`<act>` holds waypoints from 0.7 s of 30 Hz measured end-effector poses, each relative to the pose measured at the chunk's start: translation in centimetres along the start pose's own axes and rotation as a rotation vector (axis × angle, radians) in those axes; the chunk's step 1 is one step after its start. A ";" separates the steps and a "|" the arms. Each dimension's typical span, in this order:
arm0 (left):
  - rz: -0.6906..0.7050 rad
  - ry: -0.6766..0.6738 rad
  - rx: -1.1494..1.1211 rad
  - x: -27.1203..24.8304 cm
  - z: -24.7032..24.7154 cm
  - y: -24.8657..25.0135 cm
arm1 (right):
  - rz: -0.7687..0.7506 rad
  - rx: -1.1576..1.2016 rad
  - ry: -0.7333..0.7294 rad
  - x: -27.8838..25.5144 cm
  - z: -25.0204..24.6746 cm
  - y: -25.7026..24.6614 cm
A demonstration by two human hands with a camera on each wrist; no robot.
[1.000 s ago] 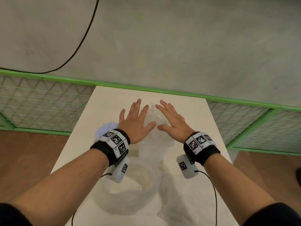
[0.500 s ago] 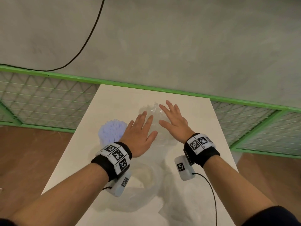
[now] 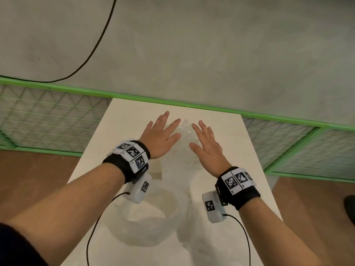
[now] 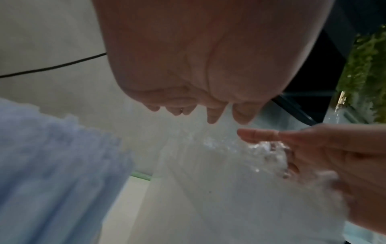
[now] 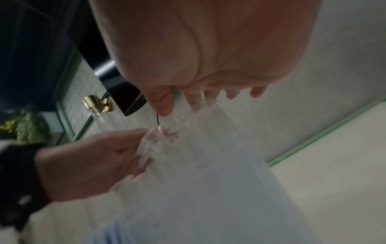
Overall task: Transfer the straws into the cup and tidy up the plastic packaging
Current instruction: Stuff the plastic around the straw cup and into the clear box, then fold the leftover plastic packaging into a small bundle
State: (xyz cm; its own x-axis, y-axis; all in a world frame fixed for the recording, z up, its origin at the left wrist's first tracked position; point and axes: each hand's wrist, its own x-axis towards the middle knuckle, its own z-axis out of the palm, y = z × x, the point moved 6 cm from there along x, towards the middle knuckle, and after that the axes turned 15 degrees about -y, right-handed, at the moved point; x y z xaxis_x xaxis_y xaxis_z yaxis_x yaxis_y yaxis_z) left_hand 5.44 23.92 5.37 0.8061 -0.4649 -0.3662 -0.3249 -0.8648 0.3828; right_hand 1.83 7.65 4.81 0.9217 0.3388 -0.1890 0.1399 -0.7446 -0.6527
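On the pale table [image 3: 244, 150] lies a crumpled clear plastic packaging [image 3: 186, 137] between my two hands. My left hand [image 3: 163, 134] lies flat with spread fingers against its left side. Against its right side my right hand [image 3: 206, 146] is flat too. Neither hand curls around the plastic. In the left wrist view the plastic [image 4: 240, 165] glints beside the right hand's fingers [image 4: 271, 137]. A bundle of pale blue straws [image 4: 52, 165] stands upright just left of my left wrist; the head view hides it and its cup under the wristband.
More clear plastic lies nearer to me: a looped piece [image 3: 153, 217] under my left forearm and a flatter sheet [image 3: 201, 246] by the right one. A green-framed wire mesh fence [image 3: 57, 121] runs behind the table. A black cable [image 3: 96, 45] crosses the concrete floor.
My left hand has slid forward along the plastic, and its wrist now covers the straws that showed at the left half a second ago. The right hand has stayed against the plastic.
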 end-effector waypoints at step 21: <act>-0.193 -0.042 0.175 0.5 2.4 -0.1 | 0.223 -0.422 -0.061 4.0 1.2 0.0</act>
State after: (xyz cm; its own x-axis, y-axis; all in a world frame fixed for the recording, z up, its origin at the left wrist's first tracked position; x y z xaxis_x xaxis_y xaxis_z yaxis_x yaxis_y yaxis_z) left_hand 4.73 23.35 3.10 0.8412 -0.2928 -0.4546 -0.2511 -0.9561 0.1512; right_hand 5.10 9.74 3.14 0.9246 0.1684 -0.3417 0.0879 -0.9671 -0.2387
